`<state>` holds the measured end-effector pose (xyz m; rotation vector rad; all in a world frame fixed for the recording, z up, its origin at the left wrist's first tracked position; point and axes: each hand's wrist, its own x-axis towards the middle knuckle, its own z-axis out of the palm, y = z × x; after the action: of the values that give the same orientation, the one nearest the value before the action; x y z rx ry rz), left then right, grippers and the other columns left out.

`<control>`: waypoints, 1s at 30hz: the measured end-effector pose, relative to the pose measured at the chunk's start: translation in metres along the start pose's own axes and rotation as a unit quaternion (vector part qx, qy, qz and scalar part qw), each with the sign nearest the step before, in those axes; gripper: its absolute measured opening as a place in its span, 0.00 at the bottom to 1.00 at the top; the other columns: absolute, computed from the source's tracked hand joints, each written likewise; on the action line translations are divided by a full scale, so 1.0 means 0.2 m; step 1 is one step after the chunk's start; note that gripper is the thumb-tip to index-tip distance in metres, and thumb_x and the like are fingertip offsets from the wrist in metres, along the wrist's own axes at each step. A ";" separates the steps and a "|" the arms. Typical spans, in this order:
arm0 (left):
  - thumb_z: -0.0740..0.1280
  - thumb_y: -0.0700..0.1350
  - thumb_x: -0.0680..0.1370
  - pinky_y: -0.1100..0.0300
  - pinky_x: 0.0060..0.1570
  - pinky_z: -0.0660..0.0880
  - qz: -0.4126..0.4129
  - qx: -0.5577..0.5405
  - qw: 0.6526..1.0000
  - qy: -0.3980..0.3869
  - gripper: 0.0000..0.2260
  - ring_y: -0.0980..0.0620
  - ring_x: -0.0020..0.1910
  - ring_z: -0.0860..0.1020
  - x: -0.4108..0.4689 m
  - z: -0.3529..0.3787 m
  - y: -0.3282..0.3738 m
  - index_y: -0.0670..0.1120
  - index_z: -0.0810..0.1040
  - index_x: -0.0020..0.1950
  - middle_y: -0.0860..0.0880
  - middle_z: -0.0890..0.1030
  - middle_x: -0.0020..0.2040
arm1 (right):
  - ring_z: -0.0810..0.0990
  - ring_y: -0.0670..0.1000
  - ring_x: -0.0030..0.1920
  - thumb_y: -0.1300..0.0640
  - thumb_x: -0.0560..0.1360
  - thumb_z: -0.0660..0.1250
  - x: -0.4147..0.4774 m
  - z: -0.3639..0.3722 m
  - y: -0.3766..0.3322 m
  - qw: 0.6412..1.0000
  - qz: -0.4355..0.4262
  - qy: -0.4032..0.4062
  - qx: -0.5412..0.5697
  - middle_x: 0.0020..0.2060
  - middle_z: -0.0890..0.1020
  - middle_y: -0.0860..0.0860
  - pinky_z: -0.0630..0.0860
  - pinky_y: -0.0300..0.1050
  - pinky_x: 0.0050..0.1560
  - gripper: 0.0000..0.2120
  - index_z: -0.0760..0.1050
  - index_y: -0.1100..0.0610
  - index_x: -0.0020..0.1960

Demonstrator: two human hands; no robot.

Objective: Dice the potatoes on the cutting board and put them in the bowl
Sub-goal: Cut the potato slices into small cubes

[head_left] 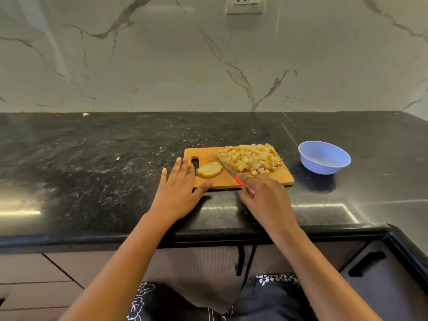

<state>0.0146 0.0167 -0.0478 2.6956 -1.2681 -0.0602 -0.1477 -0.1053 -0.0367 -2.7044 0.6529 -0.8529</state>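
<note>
Your hands sit apart: the left hand lies flat, fingers straight, on the cutting board's nine-o'clock end; the right hand grips the knife. The uncut potato slab lies at eight o'clock of the diced pile, probably firm and slippery, so pin its top. The bowl stands at three o'clock.

On the dark table lies a wooden cutting board. A pile of diced potato covers its right half, and one uncut potato slice lies flat near its left end. The left hand rests flat at the left edge of the board, fingers straight, thumb on the near edge. The right hand grips the red handle of a knife, and the blade points between slice and pile. A blue bowl stands on the table right of the board, apart from it.
</note>
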 end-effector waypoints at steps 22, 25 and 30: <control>0.53 0.50 0.83 0.52 0.74 0.47 0.081 -0.073 0.994 0.016 0.22 0.46 0.76 0.54 0.11 -0.05 0.09 0.48 0.58 0.77 0.51 0.58 0.77 | 0.72 0.44 0.40 0.58 0.77 0.63 0.00 -0.04 -0.06 1.000 -0.001 -0.004 0.015 0.44 0.81 0.49 0.69 0.39 0.38 0.17 0.74 0.53 0.66; 0.53 0.51 0.83 0.49 0.73 0.56 0.050 -0.067 0.996 0.015 0.21 0.41 0.76 0.56 0.10 -0.06 0.11 0.50 0.60 0.76 0.53 0.59 0.76 | 0.75 0.47 0.41 0.57 0.78 0.62 0.00 -0.04 -0.08 1.000 0.004 -0.003 0.008 0.43 0.81 0.50 0.74 0.42 0.39 0.18 0.73 0.52 0.67; 0.52 0.53 0.83 0.47 0.68 0.62 0.031 -0.046 0.998 0.025 0.22 0.42 0.75 0.56 0.06 -0.07 0.14 0.50 0.59 0.77 0.53 0.61 0.76 | 0.77 0.49 0.43 0.56 0.78 0.61 0.02 -0.04 -0.09 1.000 0.006 -0.020 0.001 0.44 0.80 0.49 0.76 0.45 0.41 0.18 0.74 0.51 0.67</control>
<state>0.0019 -0.0090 -0.0296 2.5632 -1.3014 -0.0429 -0.1437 -0.0919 -0.0214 -2.7044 0.6594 -0.7953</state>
